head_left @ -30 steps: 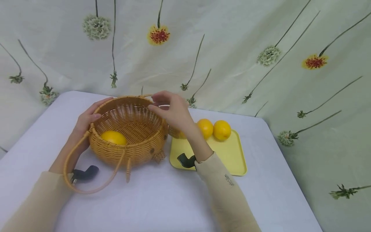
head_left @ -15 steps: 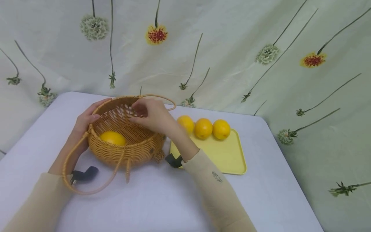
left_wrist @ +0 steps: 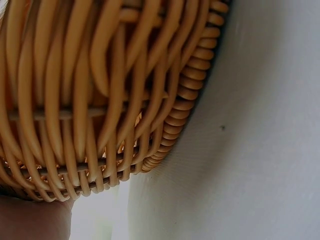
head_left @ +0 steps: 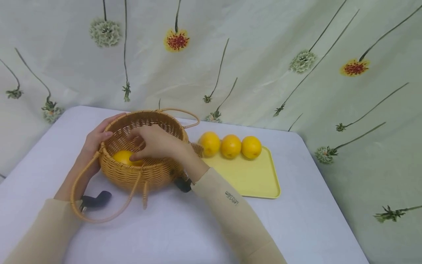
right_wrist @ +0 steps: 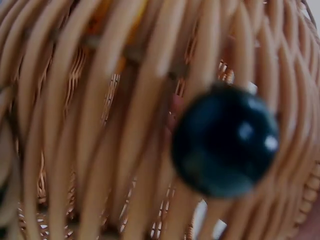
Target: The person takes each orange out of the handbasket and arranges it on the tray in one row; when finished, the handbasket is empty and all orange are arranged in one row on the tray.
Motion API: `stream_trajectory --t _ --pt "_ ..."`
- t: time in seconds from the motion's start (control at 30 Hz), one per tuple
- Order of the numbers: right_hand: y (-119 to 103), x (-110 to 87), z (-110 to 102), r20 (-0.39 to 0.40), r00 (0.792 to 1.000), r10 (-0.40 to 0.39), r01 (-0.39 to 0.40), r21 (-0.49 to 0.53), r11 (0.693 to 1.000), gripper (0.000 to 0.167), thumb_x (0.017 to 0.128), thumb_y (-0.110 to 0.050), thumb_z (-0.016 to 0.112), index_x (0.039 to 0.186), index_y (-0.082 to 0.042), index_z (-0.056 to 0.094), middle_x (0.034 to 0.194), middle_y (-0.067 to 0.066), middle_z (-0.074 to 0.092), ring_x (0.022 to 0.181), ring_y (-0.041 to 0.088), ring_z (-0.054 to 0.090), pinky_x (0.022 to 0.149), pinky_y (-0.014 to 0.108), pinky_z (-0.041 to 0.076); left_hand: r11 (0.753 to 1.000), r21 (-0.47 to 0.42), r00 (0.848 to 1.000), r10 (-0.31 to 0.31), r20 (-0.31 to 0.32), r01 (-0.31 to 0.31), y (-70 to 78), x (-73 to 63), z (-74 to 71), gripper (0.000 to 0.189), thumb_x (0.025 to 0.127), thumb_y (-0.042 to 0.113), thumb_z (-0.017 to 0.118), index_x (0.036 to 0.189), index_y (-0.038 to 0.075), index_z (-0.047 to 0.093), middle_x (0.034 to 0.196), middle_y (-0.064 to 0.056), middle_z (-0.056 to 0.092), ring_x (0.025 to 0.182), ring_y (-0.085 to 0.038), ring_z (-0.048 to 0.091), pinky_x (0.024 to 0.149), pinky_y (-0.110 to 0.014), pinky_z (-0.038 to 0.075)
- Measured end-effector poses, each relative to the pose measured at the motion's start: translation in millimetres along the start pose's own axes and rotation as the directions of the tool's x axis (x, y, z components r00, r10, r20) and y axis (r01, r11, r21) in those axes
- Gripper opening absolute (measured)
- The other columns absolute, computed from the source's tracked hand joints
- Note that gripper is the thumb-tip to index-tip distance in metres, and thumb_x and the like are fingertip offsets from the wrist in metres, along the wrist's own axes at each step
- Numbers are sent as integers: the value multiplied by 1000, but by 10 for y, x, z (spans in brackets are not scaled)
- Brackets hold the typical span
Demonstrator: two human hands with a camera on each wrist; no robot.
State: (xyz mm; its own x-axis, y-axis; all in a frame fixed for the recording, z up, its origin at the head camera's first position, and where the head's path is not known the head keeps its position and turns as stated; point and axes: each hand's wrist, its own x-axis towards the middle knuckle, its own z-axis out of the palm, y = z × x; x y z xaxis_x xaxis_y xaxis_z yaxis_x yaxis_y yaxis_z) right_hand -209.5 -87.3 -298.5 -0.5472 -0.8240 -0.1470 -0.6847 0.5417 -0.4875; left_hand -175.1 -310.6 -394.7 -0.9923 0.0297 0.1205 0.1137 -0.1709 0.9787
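In the head view, my left hand (head_left: 93, 141) grips the left rim of a woven wicker basket (head_left: 158, 172), thumb over the edge. A yellow-orange fruit (head_left: 121, 157), seemingly an orange, lies inside at the near left. My right hand (head_left: 155, 141) reaches over the right rim into the basket, its fingers bent with a gap to the thumb. That thumb overlaps the fruit; whether it touches cannot be told. Close wicker weave (left_wrist: 75, 90) fills much of the left wrist view. The right wrist view shows the basket's side with a shiny dark bead (right_wrist: 225, 142).
Three oranges (head_left: 230, 146) stand in a row along the back of a yellow tray (head_left: 257, 179), right of the basket. One basket handle (head_left: 99, 221) loops toward the front left, another handle (head_left: 184, 110) at the back. White cloth (head_left: 158, 234) covers the table.
My right hand has moved left and down from the basket's back right rim to the fruit inside. The leftmost orange on the tray has come into view. My left hand stays on the rim.
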Motion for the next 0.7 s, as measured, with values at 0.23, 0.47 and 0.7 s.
stream_trajectory --t 0.23,0.47,0.7 --pt "-7 123 112 88 996 -24 29 -58 998 62 93 -28 82 149 -17 58 142 -4 67 128 8 62 103 13 45 999 -46 1000 10 19 -9 -1 -5 2 63 98 15 44 160 27 46 155 12 46 141 -11 42 108 -18 47" --pt "-6 217 187 163 986 -38 59 -123 991 63 97 -20 76 155 -24 53 151 -8 59 136 8 56 110 15 41 998 -60 1000 -15 22 17 8 1 -1 62 99 15 44 159 30 47 155 14 46 141 -10 39 122 -24 36" --pt "-29 271 216 252 968 -15 57 -161 985 71 101 -12 67 163 -31 40 161 -10 48 141 7 47 117 19 36 999 -43 1000 10 -3 -10 -4 -14 10 63 99 14 42 161 26 45 162 9 41 151 -14 31 130 -31 22"
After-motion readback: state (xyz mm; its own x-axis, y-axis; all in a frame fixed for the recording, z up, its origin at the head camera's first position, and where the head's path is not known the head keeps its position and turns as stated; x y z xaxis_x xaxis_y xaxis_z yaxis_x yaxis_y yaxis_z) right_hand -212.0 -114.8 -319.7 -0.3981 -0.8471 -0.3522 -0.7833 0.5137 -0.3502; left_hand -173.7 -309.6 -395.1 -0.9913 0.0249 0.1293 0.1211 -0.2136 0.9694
